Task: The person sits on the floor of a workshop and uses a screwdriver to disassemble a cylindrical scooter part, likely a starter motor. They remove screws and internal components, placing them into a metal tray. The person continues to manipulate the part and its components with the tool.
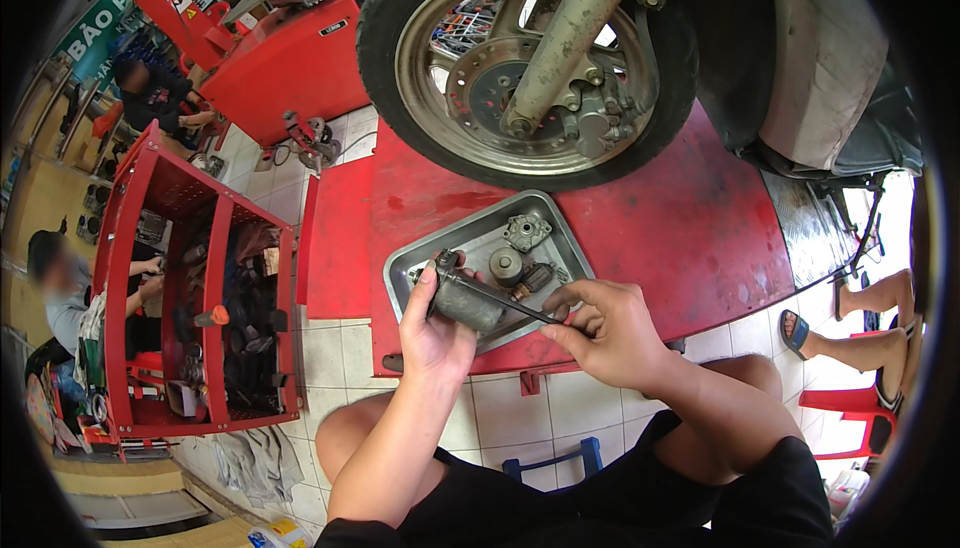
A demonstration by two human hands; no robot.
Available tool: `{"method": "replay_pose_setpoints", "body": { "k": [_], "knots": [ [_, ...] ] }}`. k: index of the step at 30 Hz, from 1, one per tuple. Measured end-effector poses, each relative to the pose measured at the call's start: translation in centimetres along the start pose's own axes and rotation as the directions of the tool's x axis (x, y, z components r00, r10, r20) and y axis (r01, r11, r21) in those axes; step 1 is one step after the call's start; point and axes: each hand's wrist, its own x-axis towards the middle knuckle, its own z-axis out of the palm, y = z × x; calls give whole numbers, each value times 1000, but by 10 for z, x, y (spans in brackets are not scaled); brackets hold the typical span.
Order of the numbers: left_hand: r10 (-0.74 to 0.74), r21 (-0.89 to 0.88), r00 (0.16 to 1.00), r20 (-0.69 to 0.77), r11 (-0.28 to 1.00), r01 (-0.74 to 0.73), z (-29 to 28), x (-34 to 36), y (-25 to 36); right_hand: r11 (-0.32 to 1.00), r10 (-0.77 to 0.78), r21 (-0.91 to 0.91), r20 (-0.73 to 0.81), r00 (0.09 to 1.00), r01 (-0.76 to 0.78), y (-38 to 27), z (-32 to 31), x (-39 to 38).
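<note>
My left hand (pixel 437 342) is wrapped round a grey metal cylinder, a starter motor (pixel 470 305) by its look, held above the near left part of a metal tray (pixel 396 266). Between the fingers and thumb of my right hand (pixel 607 330) is the near end of a thin dark rod (pixel 508 302). It slants across the cylinder to its top end; whether it is a tool or a lead I cannot tell. In the tray lie a metal cover with bolt holes (pixel 526 232), a round metal part (pixel 506 266), a small dark part (pixel 536 281) and some screws (pixel 563 273).
The tray rests on a red lift platform (pixel 690 238), below a motorbike's front wheel (pixel 375 58). To the left stands a red shelf cart (pixel 215 278) full of parts. Two people sit at the far left, and another person's legs (pixel 860 354) show at right. A blue stool (pixel 590 456) is between my knees.
</note>
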Motion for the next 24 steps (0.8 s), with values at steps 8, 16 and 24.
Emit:
{"method": "replay_pose_setpoints", "body": {
  "k": [8, 16, 24],
  "knots": [
    [-73, -27, 989, 127, 997, 77, -6, 1, -5, 987, 120, 100, 69, 990, -126, -6, -2, 4],
    [-49, -56, 991, 124, 997, 57, -25, 1, -10, 992, 113, 51, 63, 992, -116, -5, 11, 5],
    [102, -115, 993, 55, 989, -95, -70, -31, 14, 989, -117, -65, 182, 976, 130, -14, 80, 14]
  ]
}}
